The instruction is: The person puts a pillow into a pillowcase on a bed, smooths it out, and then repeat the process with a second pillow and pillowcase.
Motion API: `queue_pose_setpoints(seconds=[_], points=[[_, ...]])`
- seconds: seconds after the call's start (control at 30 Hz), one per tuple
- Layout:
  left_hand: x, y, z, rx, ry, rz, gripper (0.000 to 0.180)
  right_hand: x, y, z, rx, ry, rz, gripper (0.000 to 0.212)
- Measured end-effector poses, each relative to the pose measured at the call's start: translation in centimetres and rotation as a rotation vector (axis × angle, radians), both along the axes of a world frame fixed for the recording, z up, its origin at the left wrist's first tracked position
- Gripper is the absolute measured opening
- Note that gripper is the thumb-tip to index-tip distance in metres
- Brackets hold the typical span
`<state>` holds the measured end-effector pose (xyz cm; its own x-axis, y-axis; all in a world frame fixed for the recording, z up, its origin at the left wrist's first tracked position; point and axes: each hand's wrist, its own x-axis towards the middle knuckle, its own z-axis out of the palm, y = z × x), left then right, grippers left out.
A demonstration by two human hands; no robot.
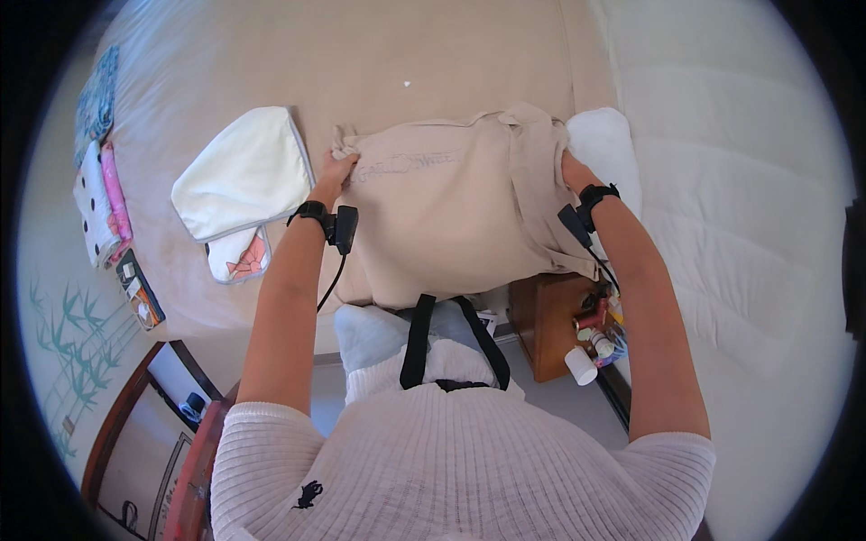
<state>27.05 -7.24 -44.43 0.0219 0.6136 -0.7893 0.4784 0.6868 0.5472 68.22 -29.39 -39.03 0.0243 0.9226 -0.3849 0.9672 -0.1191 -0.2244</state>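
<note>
A beige pillowcase (433,207) with stitched lettering lies across the near edge of the bed, full as if something is inside it. My left hand (337,169) is closed on its bunched left edge near the far corner. At the other end, my right hand (574,171) reaches in by a loose, folded band of the cloth. The fingers of that hand are mostly hidden by fabric, so their grip does not show. Just beyond the right hand, a rounded white padded piece (606,149) lies partly against the pillowcase.
Left of the pillowcase lies a folded cream cloth (244,171) with grey edging, over a smaller white one with a pink bow (247,260). Folded textiles (97,198) line the bed's left edge. A wooden nightstand (543,325) holding small items stands at the near right.
</note>
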Motion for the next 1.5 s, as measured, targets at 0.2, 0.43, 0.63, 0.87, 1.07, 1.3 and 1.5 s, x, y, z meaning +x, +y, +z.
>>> queue_pose_setpoints(seconds=[0.2, 0.43, 0.63, 0.87, 1.07, 1.3, 1.5], points=[[-1.2, -0.5, 3.1, -0.028, -0.111, -0.153, 0.064, -3.5, -0.6, 1.4, -0.053, 0.092, -0.063, 0.045], [-4.8, -3.1, 4.2, 0.039, -0.339, 0.049, 0.042, -11.4, -1.4, 9.4, -0.059, 0.292, -0.014, 0.042], [-11.5, -0.7, 7.5, -0.132, -0.613, 0.656, 0.035, -18.7, -0.9, 20.4, -0.046, 0.351, 0.076, 0.039], [-32.1, 13.3, 11.1, 0.647, -0.334, 0.737, 0.029, -25.5, 2.1, 33.8, 0.106, 0.289, 0.201, 0.036], [-48.3, 16.8, 23.9, 0.878, -0.317, 1.072, 0.023, -22.0, -0.9, 40.8, 0.301, 0.126, -0.110, 0.026], [-54.6, 18.0, 22.5, 0.852, -0.140, 0.716, 0.039, -21.3, 0.5, 39.0, 0.381, 0.348, -0.215, 0.020], [-37.9, 6.6, 22.0, 0.304, -0.190, 0.158, 0.042, -17.8, -1.7, 22.0, 0.213, 0.120, -0.505, 0.033]])
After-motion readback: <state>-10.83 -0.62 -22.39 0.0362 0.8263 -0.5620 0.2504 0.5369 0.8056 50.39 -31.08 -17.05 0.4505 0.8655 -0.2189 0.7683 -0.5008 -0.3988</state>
